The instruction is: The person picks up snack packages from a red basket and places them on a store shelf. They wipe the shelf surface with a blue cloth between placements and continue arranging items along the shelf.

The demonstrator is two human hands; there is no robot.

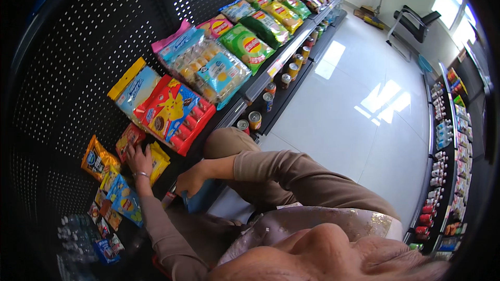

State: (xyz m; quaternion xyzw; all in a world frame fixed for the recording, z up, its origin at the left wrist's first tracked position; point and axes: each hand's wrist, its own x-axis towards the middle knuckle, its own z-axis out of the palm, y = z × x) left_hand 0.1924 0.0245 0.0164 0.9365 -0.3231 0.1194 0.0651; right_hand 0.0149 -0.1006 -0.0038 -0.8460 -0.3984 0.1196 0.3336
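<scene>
My left hand (141, 161) reaches onto the dark shelf, with its fingers against the lower edge of a red snack pack (131, 139). Whether they grip the pack cannot be made out. A yellow snack bag (158, 161) lies right beside that hand, and an orange foil bag (98, 159) stands against the perforated back panel. Lower down at the shelf's front edge, my right hand (190, 181) is closed on the rim of a blue object (203, 197), mostly hidden by the hand and arm. A large red multipack with a yellow cartoon figure (174, 113) lies just above.
Bagged cakes (211, 68) and potato chip bags (248, 47) line the shelf further along. Drink cans (254, 119) stand on the tier below. Small snack bags (125, 205) and plastic bottles (76, 238) are at lower left. Opposite shelving (439, 156) borders the tiled aisle, with a chair (420, 25) beyond.
</scene>
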